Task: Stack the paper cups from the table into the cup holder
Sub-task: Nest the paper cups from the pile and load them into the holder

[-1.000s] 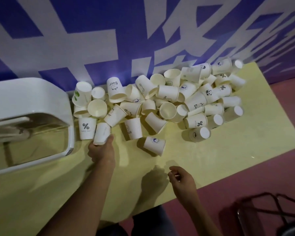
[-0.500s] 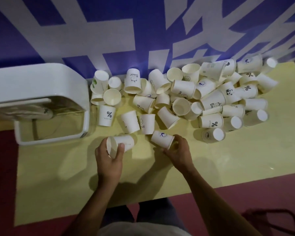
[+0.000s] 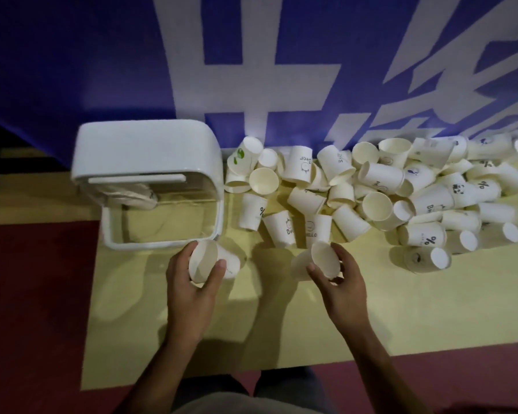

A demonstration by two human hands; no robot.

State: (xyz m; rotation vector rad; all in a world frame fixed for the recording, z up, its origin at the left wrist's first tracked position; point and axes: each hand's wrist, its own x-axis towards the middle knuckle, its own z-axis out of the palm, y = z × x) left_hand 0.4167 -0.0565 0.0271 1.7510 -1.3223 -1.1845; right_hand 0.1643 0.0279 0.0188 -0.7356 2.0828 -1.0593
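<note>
Several white paper cups point(image 3: 371, 186) lie in a loose heap on the yellow table point(image 3: 401, 309), along the wall at centre and right. The white cup holder point(image 3: 144, 156), a box with a clear open front, stands at the table's left. My left hand point(image 3: 189, 282) grips one paper cup point(image 3: 213, 261) on its side, mouth toward me, just in front of the holder's right corner. My right hand point(image 3: 338, 279) holds a second cup point(image 3: 317, 261) by its rim, lifted near the front of the heap.
A blue and white banner wall point(image 3: 251, 70) rises directly behind the table. Dark red floor point(image 3: 27, 309) lies left of the table and along its near edge. Something pale sits inside the holder point(image 3: 132, 195).
The view shifted, so the holder now sits nearer the centre. My left hand carried its cup toward the holder. My right hand took hold of a cup at the heap's front and lifted it.
</note>
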